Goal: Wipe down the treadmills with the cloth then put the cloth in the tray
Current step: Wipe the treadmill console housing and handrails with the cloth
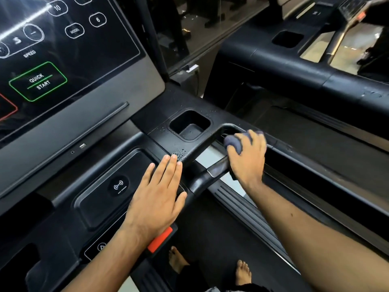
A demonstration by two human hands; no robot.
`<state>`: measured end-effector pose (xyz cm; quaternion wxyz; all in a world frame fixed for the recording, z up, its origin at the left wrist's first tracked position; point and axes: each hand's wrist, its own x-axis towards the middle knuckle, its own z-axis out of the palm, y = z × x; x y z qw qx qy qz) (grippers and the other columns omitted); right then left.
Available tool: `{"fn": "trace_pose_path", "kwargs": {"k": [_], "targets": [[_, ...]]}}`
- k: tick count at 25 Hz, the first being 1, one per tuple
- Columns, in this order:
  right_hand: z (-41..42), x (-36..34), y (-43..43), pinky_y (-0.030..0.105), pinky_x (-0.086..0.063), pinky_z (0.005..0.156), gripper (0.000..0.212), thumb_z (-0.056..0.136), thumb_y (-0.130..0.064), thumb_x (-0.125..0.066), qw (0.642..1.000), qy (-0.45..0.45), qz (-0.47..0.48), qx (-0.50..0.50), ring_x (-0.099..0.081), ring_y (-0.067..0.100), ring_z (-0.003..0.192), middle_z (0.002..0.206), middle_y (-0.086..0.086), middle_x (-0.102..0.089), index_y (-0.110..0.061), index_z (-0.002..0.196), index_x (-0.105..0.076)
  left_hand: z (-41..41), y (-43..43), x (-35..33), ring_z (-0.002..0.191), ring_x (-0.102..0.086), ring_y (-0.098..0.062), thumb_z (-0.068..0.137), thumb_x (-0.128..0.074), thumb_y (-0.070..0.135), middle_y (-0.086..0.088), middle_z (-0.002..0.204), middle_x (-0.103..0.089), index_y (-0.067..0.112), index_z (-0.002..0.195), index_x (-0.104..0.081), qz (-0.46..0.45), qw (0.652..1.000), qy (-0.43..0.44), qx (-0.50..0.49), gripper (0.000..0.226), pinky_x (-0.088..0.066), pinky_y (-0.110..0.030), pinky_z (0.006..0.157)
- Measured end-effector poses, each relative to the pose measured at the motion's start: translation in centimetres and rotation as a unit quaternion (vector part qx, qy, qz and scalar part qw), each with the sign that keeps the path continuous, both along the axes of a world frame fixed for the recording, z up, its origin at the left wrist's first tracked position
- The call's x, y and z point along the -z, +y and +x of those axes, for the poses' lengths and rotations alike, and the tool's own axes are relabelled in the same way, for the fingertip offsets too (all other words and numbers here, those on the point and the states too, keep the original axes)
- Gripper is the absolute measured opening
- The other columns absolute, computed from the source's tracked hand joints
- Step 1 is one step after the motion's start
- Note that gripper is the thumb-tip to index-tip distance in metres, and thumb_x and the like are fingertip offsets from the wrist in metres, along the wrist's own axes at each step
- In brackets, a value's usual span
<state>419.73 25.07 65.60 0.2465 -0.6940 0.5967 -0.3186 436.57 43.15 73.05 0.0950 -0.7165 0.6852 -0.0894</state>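
I stand on a black treadmill whose console (69,49) fills the upper left. My right hand (247,159) grips a bunched grey-blue cloth (232,143) and holds it against the black handlebar loop (202,144) on the right side of the console deck. My left hand (157,194) lies flat with straight fingers on the deck, over the edge of the wireless charging pad (117,186), its fingertips touching the handlebar's base. Water droplets dot the handlebar and the deck around a square cup-holder tray (207,121) just behind the loop.
A second black treadmill (294,66) with its own cup holder (287,39) stands to the right across a narrow gap. A red safety clip (160,239) sits at the console's front edge. My bare feet (243,272) stand on the belt below.
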Motion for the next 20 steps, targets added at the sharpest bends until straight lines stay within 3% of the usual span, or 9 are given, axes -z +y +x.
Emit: {"fn": "trace_pose_path", "kwargs": {"k": [2,3,5,7,11,13,15,17,20], "targets": [[1.8,-0.1,1.7,0.032,-0.021,0.115,0.058,0.089,-0.026,-0.061,0.959,-0.21,0.141,0.13,-0.015,0.02,0.151,0.163,-0.002,-0.022,-0.028,0.145,-0.044,-0.1,0.1,0.1,0.149,-0.017,-0.024,0.096,-0.033,0.047,-0.011,0.159,-0.024,0.006,0.151,-0.029,-0.007,1.0,0.005,-0.002,0.069,-0.024,-0.048,0.117],[3.1,-0.1,3.5,0.032,-0.028,0.116,0.066,0.088,-0.025,-0.063,0.916,-0.313,0.176,0.178,-0.026,0.021,0.147,0.161,0.0,-0.026,-0.028,0.149,-0.037,-0.1,0.1,0.2,0.149,-0.018,-0.024,0.095,-0.034,0.047,-0.011,0.159,-0.025,0.006,0.15,-0.03,-0.008,1.0,0.009,-0.002,0.069,-0.024,-0.048,0.117],[3.9,-0.1,5.3,0.037,-0.045,0.105,0.072,0.089,-0.025,-0.065,0.826,-0.476,0.201,0.223,-0.056,0.017,0.122,0.14,0.001,-0.054,-0.032,0.151,-0.03,-0.1,0.1,0.1,0.149,-0.018,-0.024,0.095,-0.034,0.047,-0.011,0.159,-0.026,0.006,0.15,-0.03,-0.005,1.0,0.01,0.0,0.069,-0.024,-0.047,0.117],[2.7,0.0,3.1,0.031,-0.049,0.092,0.067,0.093,-0.024,-0.065,0.762,-0.559,0.209,0.25,-0.061,0.013,0.106,0.127,0.001,-0.061,-0.03,0.15,-0.03,0.1,0.0,0.1,0.149,-0.017,-0.024,0.096,-0.033,0.047,-0.011,0.159,-0.025,0.006,0.151,-0.029,-0.01,1.0,0.004,0.004,0.068,-0.023,-0.047,0.118],[3.9,0.1,6.5,0.02,-0.048,0.084,0.052,0.097,-0.018,-0.057,0.748,-0.573,0.257,0.217,-0.06,0.02,0.111,0.133,0.012,-0.058,-0.017,0.145,-0.037,-0.1,0.1,0.2,0.149,-0.015,-0.024,0.096,-0.033,0.047,-0.011,0.159,-0.024,0.006,0.151,-0.028,-0.004,1.0,0.006,-0.003,0.069,-0.023,-0.047,0.118],[4.7,0.1,7.8,0.018,-0.05,0.08,0.044,0.098,-0.017,-0.056,0.722,-0.595,0.279,0.219,-0.061,0.021,0.109,0.127,0.013,-0.061,-0.013,0.14,-0.042,0.1,0.1,0.2,0.149,-0.016,-0.024,0.096,-0.033,0.046,-0.011,0.159,-0.024,0.006,0.151,-0.028,-0.004,1.0,0.004,0.001,0.069,-0.024,-0.047,0.118],[4.4,0.3,6.2,0.022,-0.051,0.085,0.045,0.097,-0.022,-0.058,0.697,-0.616,0.263,0.256,-0.062,0.019,0.108,0.125,0.011,-0.063,-0.015,0.139,-0.044,0.2,0.2,0.2,0.149,-0.016,-0.024,0.097,-0.032,0.046,-0.01,0.16,-0.023,0.006,0.152,-0.027,-0.002,1.0,-0.002,0.008,0.068,-0.024,-0.047,0.118],[4.7,0.1,6.6,0.036,-0.048,0.098,0.048,0.093,-0.028,-0.062,0.7,-0.611,0.263,0.259,-0.062,0.023,0.112,0.124,0.011,-0.064,-0.018,0.137,-0.045,0.2,0.6,0.3,0.149,-0.015,-0.023,0.097,-0.031,0.046,-0.01,0.16,-0.022,0.007,0.152,-0.026,-0.002,1.0,0.0,0.004,0.068,-0.024,-0.046,0.118],[5.6,0.8,9.0,0.038,-0.047,0.089,0.038,0.095,-0.026,-0.06,0.695,-0.607,0.319,0.217,-0.062,0.027,0.098,0.101,0.013,-0.06,-0.012,0.128,-0.048,0.2,0.7,0.3,0.149,-0.015,-0.023,0.097,-0.032,0.045,-0.01,0.16,-0.021,0.007,0.152,-0.027,-0.005,1.0,0.008,0.001,0.067,-0.026,-0.046,0.118]]}}
